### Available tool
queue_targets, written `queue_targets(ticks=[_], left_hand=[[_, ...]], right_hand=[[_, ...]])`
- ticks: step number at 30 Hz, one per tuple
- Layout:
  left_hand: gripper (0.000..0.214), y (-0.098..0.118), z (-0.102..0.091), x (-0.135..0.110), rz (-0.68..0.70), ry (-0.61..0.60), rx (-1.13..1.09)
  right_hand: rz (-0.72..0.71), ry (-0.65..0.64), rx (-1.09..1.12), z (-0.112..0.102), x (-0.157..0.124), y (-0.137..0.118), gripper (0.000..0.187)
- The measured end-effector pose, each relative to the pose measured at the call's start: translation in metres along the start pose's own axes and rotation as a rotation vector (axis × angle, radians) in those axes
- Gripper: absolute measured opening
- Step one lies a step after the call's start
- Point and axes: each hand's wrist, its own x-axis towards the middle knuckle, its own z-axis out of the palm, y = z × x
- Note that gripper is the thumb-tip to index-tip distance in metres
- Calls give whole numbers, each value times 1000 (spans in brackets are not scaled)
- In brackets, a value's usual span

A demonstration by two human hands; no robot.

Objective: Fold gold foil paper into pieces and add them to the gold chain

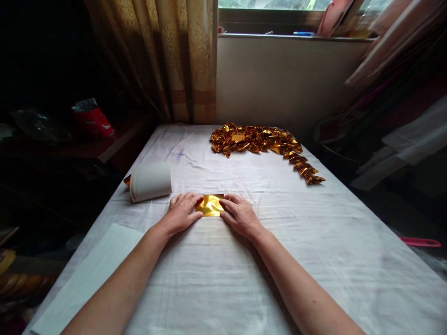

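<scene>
A small sheet of gold foil paper (210, 204) lies flat on the white cloth-covered table (314, 251) in front of me. My left hand (181, 214) presses on its left edge, fingers curled down with the thumb against the paper. My right hand (239, 215) holds the right edge the same way, fingertips pinching the foil. Both forearms reach in from the bottom of the view.
A heap of folded gold paper pieces (260, 142) trails across the far side of the table. A white roll with gold inside (150, 181) lies at the left. White paper sheets (91, 274) sit near the left front corner. Curtain (167, 60) and window sill lie beyond.
</scene>
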Motion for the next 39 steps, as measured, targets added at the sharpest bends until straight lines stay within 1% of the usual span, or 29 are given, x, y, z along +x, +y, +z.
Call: queue_targets(ticks=[4,7,9,11,13,15,16,18,19,20,22,25,29,33,36,38,39], left_hand=[[49,-11,-5,-2,57,-68,-58],[52,-11,-8,-4,42,-75,-81],[53,-9,-8,-4,31,-70,-90],[53,-7,-7,-5,25,-58,-95],[52,-7,-6,-5,22,-38,-98],[47,-7,-4,-5,23,-13,-104],[44,-7,-3,-5,24,-1,-108],[35,-7,-2,-6,25,20,-118],[31,-7,-2,-6,25,27,-123],[28,-7,-1,-7,25,33,-126],[25,-7,-1,-7,26,41,-129],[24,-7,0,-8,31,50,-133],[22,-7,-1,-8,35,25,-146],[18,-4,-4,-11,38,9,-127],[14,7,-7,-14,1,18,-56],[13,21,-7,-11,-45,55,48],[14,28,-5,-8,-63,96,111]], right_hand=[[15,-14,17,0,0,0,31],[35,-18,26,-2,-1,0,31],[61,4,7,-4,-3,-2,33],[98,61,-55,-6,-5,-9,36],[116,128,-139,-8,-6,-21,39],[71,144,-189,-7,-3,-38,42],[36,121,-197,-4,0,-46,44],[-4,23,-184,4,8,-60,46],[20,-25,-175,9,13,-65,47],[75,-77,-174,14,19,-68,48],[163,-195,-179,21,27,-70,50],[217,-302,-189,21,31,-65,55],[259,-377,-249,8,24,-50,57],[279,-363,-309,0,14,-36,57],[278,-354,-321,1,12,-33,56],[282,-354,-327,1,12,-34,55],[282,-354,-330,1,12,-35,55]])
